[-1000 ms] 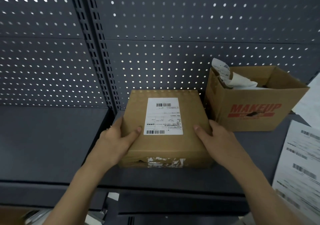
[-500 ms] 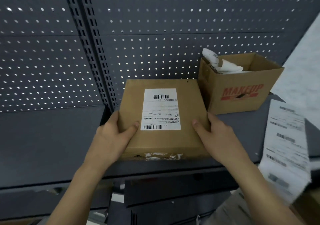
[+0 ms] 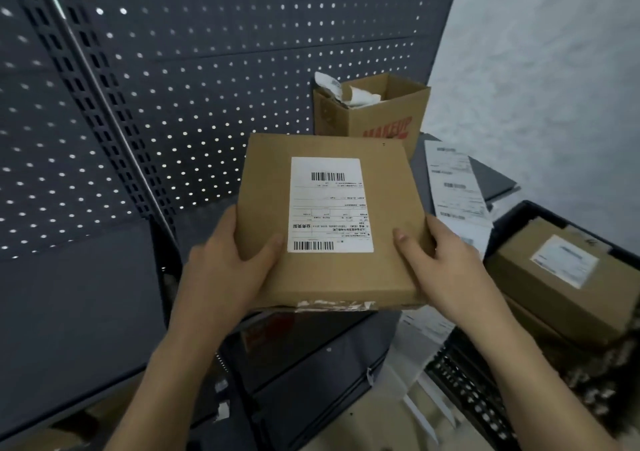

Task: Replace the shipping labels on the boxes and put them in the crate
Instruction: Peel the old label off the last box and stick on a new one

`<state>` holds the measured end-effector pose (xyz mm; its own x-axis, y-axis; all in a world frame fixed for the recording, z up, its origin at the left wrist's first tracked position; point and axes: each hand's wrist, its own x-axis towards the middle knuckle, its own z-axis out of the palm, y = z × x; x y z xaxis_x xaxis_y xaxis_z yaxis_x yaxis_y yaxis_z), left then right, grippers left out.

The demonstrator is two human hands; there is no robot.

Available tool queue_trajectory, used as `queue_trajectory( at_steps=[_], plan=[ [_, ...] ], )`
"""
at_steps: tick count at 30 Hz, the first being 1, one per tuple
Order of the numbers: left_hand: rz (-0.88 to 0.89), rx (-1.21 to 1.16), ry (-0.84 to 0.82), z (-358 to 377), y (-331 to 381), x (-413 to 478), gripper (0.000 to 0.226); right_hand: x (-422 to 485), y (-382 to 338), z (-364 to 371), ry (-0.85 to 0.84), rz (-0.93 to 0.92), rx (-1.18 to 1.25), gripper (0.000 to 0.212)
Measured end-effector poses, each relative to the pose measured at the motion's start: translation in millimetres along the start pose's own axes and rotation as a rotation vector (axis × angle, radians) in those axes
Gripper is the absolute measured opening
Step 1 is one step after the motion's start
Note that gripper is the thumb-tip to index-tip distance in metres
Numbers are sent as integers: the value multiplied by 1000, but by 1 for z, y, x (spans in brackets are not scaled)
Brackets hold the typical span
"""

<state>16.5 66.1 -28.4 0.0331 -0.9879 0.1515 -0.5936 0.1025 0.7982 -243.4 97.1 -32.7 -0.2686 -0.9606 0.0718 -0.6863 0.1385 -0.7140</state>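
1. Off the shelf (image 3: 76, 312) where it sat a second ago, the box (image 3: 332, 277) now rides to the right. My left hand (image 3: 228, 270) and right hand (image 3: 446, 270) grip its near corners.
2. Its label (image 3: 329, 204) is on, so crating looks next. The crate (image 3: 554, 211) on my right already holds another box (image 3: 554, 277).
3. The MAKEUP carton (image 3: 384, 118) stands behind.
4. The label strip (image 3: 453, 180) hangs between and may snag.

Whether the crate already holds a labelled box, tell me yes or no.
Yes, a brown box with a white label lies inside the dark crate.
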Motion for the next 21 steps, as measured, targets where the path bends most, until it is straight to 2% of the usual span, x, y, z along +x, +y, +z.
queue_trajectory(
  at_steps=[3, 5, 10, 14, 21],
  plan=[
    [38, -11, -65, 18, 16, -3, 68, -17, 13, -23, 90, 46, 18, 35],
    [50, -43, -105, 34, 28, -4, 75, -29, 27, -39, 152, 81, 36, 31],
    [106, -165, -183, 92, 64, -9, 68, -58, 79, -79, 334, 204, 114, 55],
    [177, -170, -271, 157, 99, -11, 66, -73, 132, -109, 463, 328, 176, 57],
    [249, -125, -447, 269, 157, -8, 72, -74, 224, -158, 544, 494, 179, 66]
  ],
)
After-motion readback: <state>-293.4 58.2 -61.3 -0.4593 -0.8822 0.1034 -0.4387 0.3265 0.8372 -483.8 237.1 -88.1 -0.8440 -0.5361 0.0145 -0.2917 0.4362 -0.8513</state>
